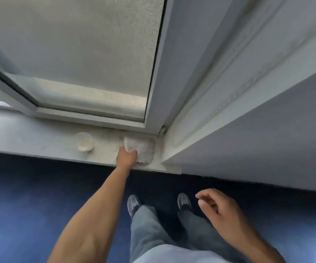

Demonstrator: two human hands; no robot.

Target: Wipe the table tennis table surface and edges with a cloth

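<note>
A folded white cloth [141, 149] lies on a pale window sill [39, 137], close to the corner of the window frame. My left hand [126, 157] reaches out to it and grips its near left edge, thumb on one side and fingers on the other. My right hand [217, 207] hangs low in front of my legs, fingers loosely curled, holding nothing. No table tennis table is in view.
A small clear cup [84, 141] with something whitish inside stands on the sill left of the cloth. A window with a mesh screen [77, 54] rises behind the sill. A wall [267, 139] juts out on the right. Dark blue floor [30, 196] lies below.
</note>
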